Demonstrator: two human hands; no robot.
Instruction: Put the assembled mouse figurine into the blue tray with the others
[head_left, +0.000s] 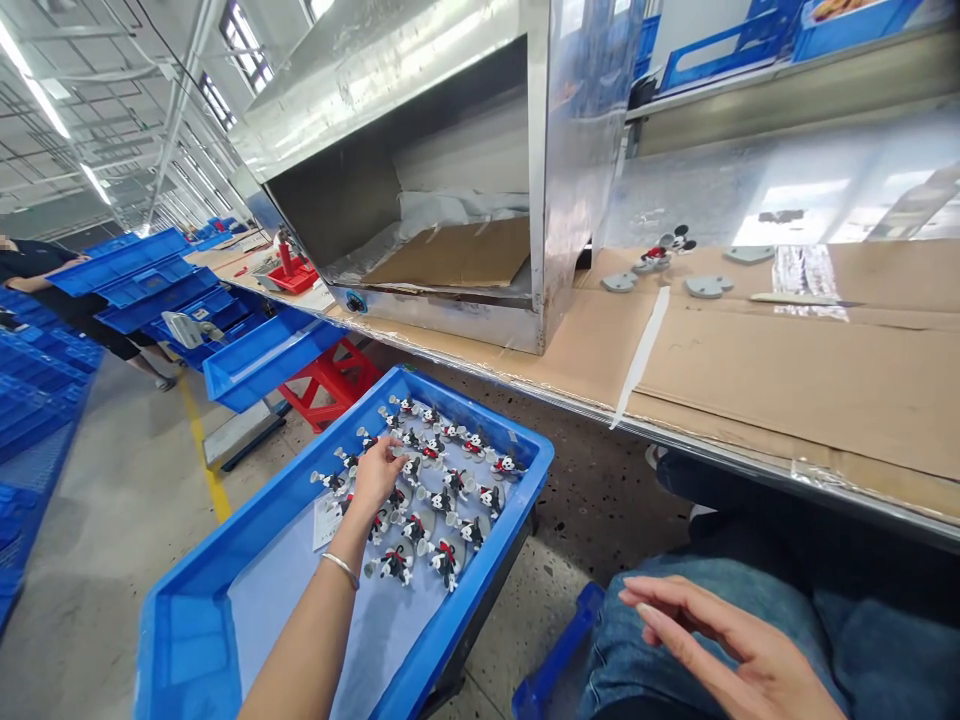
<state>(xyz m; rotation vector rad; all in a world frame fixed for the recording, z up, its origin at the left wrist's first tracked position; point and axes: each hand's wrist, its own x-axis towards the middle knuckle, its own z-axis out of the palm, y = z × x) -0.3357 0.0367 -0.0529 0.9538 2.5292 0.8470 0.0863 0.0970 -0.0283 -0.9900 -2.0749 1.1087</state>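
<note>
My left hand (379, 472) reaches into a blue plastic bin (184, 610), its fingers closed on a small mouse figurine among several others. These figurines are black, white and red with grey parts, and one mouse figurine (446, 560) stands at the near end of the group. Part of the held piece is hidden by my fingers. Above my lap, my right hand (739, 645) is open, fingers stretched out and holding nothing. A white sheet (300, 620) lines the bin, and a small paper label (325, 522) lies beside my left wrist.
A metal box-shaped hood (577, 130) stands on the cardboard-covered workbench (750, 370). On the bench are another mouse figurine (664, 250), several flat grey pieces including a grey base (709, 287), and a thin tool (795, 298). A person (60, 290) stands near blue bins at far left.
</note>
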